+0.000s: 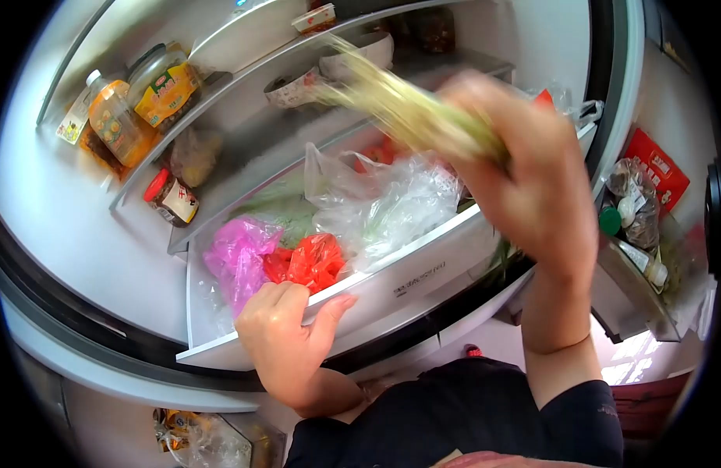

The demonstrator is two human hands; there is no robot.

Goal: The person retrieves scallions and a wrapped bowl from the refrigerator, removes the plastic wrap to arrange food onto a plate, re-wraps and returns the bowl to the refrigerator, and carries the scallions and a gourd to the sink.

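Raised over the drawer's right side, my right hand (524, 164) is closed around a bunch of scallions (407, 109). Motion blurs the bunch; its pale yellow-green stalks point up and left, and some green leaves show below the hand near the drawer front. With fingers curled over the rim, my left hand (286, 335) grips the front of the pulled-out fridge drawer (423, 285). Inside the drawer lie a pink plastic bag (242, 253), a red plastic bag (310, 264), a clear plastic bag (384, 203) and, partly hidden behind it, red produce (376, 154).
Shelves above hold a patterned bowl (294, 90), a white bowl (368, 53), an orange-labelled bottle (120, 117), a large jar (164, 84) and a red-lidded jar (171, 199). At right, the open door's bin (637, 288) carries bags and bottles.
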